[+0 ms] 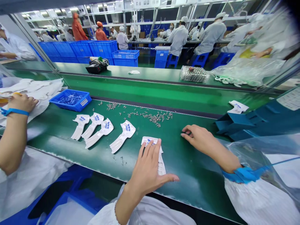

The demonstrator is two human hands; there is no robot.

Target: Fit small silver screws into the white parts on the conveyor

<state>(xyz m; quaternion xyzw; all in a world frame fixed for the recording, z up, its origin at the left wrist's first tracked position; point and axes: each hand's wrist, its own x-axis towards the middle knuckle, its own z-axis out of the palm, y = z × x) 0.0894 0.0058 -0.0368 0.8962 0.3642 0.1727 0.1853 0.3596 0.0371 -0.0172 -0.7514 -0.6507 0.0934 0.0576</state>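
On the green worktop (pixel 187 165), your left hand (pixel 147 165) lies flat, fingers spread over a fifth white moulded piece (pixel 150 142), four white moulded pieces (pixel 123 136) sit laid out beside it, and your right hand's (pixel 194 134) fingers curl inward, any grip unclear, near loose metal parts (pixel 157 118) left scattered.

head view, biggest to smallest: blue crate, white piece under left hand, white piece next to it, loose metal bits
Largest: blue plastic crate. Then the white plastic piece under the left hand and the white plastic piece beside it: too alike to rank. Smallest: the loose metal bits.
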